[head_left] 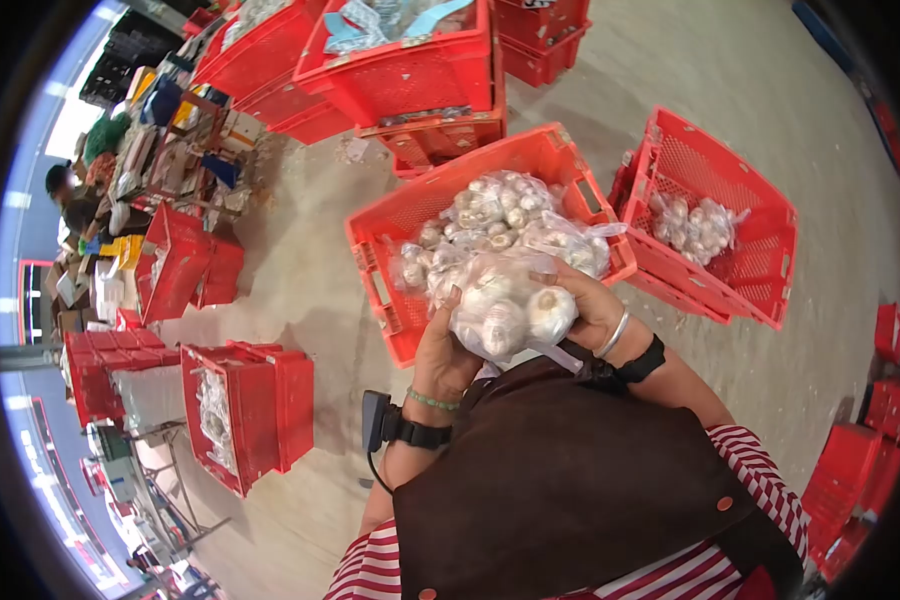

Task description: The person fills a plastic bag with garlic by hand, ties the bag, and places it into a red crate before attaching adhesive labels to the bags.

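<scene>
Between my two hands is a clear plastic bag of garlic bulbs (505,312), held close in front of my apron. My left hand (444,350) grips the bag's left side, the thumb up along it. On the opposite side my right hand (590,305) has its fingers wrapped around the bag. Just beyond, a red crate (400,205) contains several more bags of garlic (500,205). Part of that pile is hidden behind the bag I hold.
Right of the crate stands another red crate (760,215) with a garlic bag (695,230) inside. Stacked red crates (410,85) rise at the back. More crates (280,405) stand on the left, near a cluttered table (160,150) and a person (80,210).
</scene>
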A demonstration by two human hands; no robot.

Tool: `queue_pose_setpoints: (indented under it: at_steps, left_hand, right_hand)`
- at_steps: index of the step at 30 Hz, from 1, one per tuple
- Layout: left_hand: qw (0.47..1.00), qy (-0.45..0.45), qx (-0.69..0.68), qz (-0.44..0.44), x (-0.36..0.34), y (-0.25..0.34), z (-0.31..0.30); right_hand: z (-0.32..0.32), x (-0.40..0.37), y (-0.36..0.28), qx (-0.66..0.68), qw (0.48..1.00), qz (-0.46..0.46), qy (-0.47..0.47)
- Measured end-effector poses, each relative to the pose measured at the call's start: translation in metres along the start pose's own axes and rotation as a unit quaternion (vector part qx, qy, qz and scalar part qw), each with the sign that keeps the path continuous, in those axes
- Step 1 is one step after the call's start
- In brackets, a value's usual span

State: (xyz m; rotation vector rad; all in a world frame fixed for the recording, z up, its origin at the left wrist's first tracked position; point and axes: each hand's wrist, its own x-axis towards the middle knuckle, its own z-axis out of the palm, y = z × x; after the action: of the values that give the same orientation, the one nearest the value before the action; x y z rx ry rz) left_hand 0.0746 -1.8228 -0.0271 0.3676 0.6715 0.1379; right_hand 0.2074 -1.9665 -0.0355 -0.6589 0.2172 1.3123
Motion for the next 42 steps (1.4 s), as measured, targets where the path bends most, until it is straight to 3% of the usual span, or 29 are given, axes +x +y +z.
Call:
queue_pose_setpoints:
  at_steps: [2, 9, 11, 12, 14, 15, 18, 19, 21, 23, 24, 25, 26, 27, 28, 30, 31, 33, 41, 42]
  left_hand:
    - [0.997, -0.027, -0.027, -0.063, 0.018, -0.007, -0.003]
    - [0.985, -0.054, -0.016, -0.165, 0.084, -0.037, 0.003]
    - [0.978, -0.082, 0.115, -0.156, 0.101, -0.052, 0.006]
    - [0.965, -0.035, 0.208, -0.158, 0.097, -0.054, 0.009]
    - [0.96, -0.017, 0.223, -0.166, 0.104, -0.068, -0.009]
    - [0.954, 0.003, 0.245, -0.17, 0.106, -0.072, -0.019]
    - [0.965, 0.063, 0.204, -0.155, 0.097, -0.076, -0.06]
    - [0.965, 0.07, 0.197, -0.158, 0.093, -0.075, -0.071]
    - [0.97, 0.141, 0.147, -0.135, 0.083, -0.071, -0.092]
    - [0.968, 0.175, 0.129, -0.125, 0.074, -0.068, -0.109]
    - [0.965, 0.201, 0.124, -0.112, 0.069, -0.068, -0.115]
    - [0.962, 0.225, 0.12, -0.099, 0.066, -0.068, -0.119]
    - [0.962, 0.234, 0.109, -0.086, 0.064, -0.069, -0.121]
    - [0.962, 0.236, 0.105, -0.084, 0.062, -0.07, -0.12]
    - [0.963, 0.24, 0.093, -0.079, 0.059, -0.07, -0.119]
    - [0.964, 0.243, 0.079, -0.069, 0.054, -0.071, -0.118]
    - [0.969, 0.228, 0.081, -0.06, 0.05, -0.073, -0.119]
    - [0.973, 0.213, 0.081, -0.046, 0.043, -0.071, -0.117]
    - [0.972, 0.208, 0.1, -0.049, 0.009, -0.05, -0.134]
    - [0.972, 0.205, 0.104, -0.046, 0.007, -0.046, -0.136]
  right_hand:
    - [-0.003, -0.006, -0.005, -0.051, 0.994, -0.085, 0.038]
    - [-0.035, -0.019, -0.035, -0.115, 0.97, -0.189, 0.1]
    - [-0.056, -0.027, -0.058, -0.089, 0.969, -0.196, 0.124]
    - [-0.07, -0.033, -0.073, -0.068, 0.967, -0.202, 0.14]
    - [-0.113, -0.047, -0.108, -0.086, 0.962, -0.224, 0.129]
    - [-0.132, -0.057, -0.125, -0.101, 0.934, -0.255, 0.227]
    - [-0.214, -0.078, -0.179, -0.241, 0.829, -0.34, 0.372]
    - [-0.237, -0.08, -0.194, -0.333, 0.751, -0.338, 0.458]
    - [-0.273, -0.063, -0.211, -0.566, 0.509, -0.318, 0.566]
    - [-0.229, -0.025, -0.21, -0.586, 0.642, -0.245, 0.429]
    - [-0.241, 0.006, -0.202, -0.596, 0.688, -0.247, 0.334]
    - [-0.219, 0.041, -0.186, -0.678, 0.653, -0.242, 0.234]
    - [-0.177, 0.064, -0.162, -0.683, 0.682, -0.164, 0.204]
    - [-0.187, 0.09, -0.132, -0.712, 0.67, -0.144, 0.155]
    - [-0.179, 0.113, -0.103, -0.698, 0.704, -0.116, 0.058]
    - [-0.165, 0.136, -0.049, -0.856, 0.495, -0.125, 0.081]
    - [-0.166, 0.141, -0.035, -0.857, 0.493, -0.128, 0.077]
    - [-0.167, 0.149, -0.015, -0.915, 0.394, -0.045, 0.079]
    - [-0.18, 0.143, -0.009, -0.933, 0.34, -0.076, 0.092]
    - [-0.18, 0.147, -0.014, -0.921, 0.38, -0.04, 0.075]
